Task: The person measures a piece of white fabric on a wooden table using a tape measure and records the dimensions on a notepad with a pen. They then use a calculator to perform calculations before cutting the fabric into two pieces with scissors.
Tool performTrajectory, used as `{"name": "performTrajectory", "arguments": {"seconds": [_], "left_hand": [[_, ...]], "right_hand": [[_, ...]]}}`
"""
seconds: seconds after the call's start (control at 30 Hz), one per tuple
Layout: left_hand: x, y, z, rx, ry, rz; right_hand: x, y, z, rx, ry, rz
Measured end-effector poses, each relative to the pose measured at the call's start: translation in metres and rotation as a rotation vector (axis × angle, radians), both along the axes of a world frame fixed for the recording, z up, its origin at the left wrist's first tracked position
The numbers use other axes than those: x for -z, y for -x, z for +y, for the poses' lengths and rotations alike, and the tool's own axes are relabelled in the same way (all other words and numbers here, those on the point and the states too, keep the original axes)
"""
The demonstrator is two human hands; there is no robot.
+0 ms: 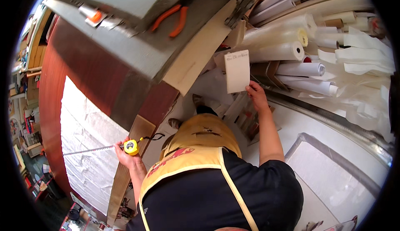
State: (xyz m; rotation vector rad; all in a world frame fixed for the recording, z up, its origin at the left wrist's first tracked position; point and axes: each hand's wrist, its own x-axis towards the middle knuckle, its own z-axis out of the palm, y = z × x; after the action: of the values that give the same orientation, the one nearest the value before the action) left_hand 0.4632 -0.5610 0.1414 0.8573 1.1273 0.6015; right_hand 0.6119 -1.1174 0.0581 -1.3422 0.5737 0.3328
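Note:
My left hand (128,159) is closed around a yellow tape measure (131,147) at the table's near edge. Its metal blade (89,150) is drawn out to the left, over a white crinkled sheet (85,114) that lies on the red-brown tabletop (52,102). A dark wrist loop (157,137) hangs off the tape's case. Out to the right, my right hand (258,95) pinches the lower corner of a small cream paper pad or card (238,74) with handwriting along its top. That card is held up in the air, clear of the table.
Pliers with orange handles (181,22) and an orange-tipped tube (95,16) lie on the grey bench (125,49) ahead. Many paper and plastic rolls (287,52) crowd the right side. A metal-edged rail (321,112) runs below them, and a grey-edged panel (329,177) leans nearby.

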Motion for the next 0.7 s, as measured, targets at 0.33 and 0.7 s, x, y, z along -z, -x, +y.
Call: {"name": "performTrajectory", "arguments": {"seconds": [0.33, 0.7], "left_hand": [[-0.019, 0.083, 0.049, -0.108, -0.016, -0.101], [-0.005, 0.187, 0.101, -0.302, 0.029, -0.152]], "right_hand": [[-0.057, 0.004, 0.15, -0.307, 0.11, -0.228], [-0.074, 0.002, 0.277, -0.385, 0.202, -0.308]]}}
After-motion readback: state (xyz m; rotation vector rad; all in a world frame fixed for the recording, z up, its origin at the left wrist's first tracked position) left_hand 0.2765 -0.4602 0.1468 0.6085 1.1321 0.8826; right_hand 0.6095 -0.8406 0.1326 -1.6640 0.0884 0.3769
